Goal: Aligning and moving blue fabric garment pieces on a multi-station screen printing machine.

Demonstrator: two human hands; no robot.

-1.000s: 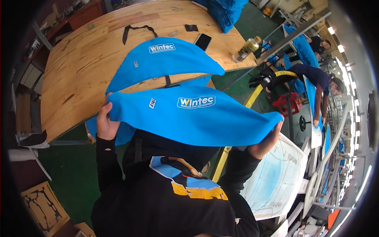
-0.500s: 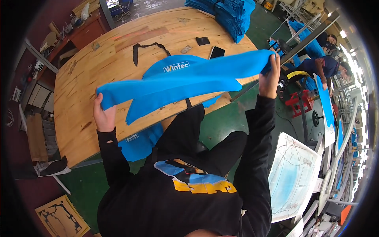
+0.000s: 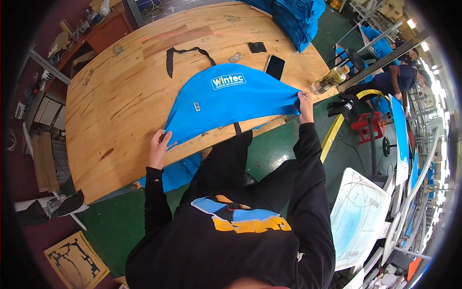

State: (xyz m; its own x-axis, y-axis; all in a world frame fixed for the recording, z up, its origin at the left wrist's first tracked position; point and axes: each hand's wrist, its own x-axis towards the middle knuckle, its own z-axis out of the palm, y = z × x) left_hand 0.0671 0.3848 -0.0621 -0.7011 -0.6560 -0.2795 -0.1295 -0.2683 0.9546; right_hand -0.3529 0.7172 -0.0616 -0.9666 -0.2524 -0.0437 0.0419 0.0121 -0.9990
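A blue fabric piece [image 3: 221, 106] with a curved far edge lies over the near part of the wooden table [image 3: 110, 120]. It bears a white printed logo and a small pale label. My left hand [image 3: 159, 148] pinches its near left corner at the table's front edge. At the right corner, the fingers of my right hand [image 3: 305, 107] are closed on the gathered cloth. The piece is spread between both hands, its near edge pulled fairly straight.
Beyond the fabric are a black strip [image 3: 192, 50], a black square scrap [image 3: 257, 47] and a phone [image 3: 275, 67]. A bottle [image 3: 332, 78] lies at the table's right end. Blue fabric is stacked [image 3: 298, 21] at the far right. A co-worker [image 3: 402, 79] is farther right.
Both hands have come down and closer together. The fabric, folded over and lifted before, is now opened out on the table with its whole printed face showing. The bottle has come into sight.
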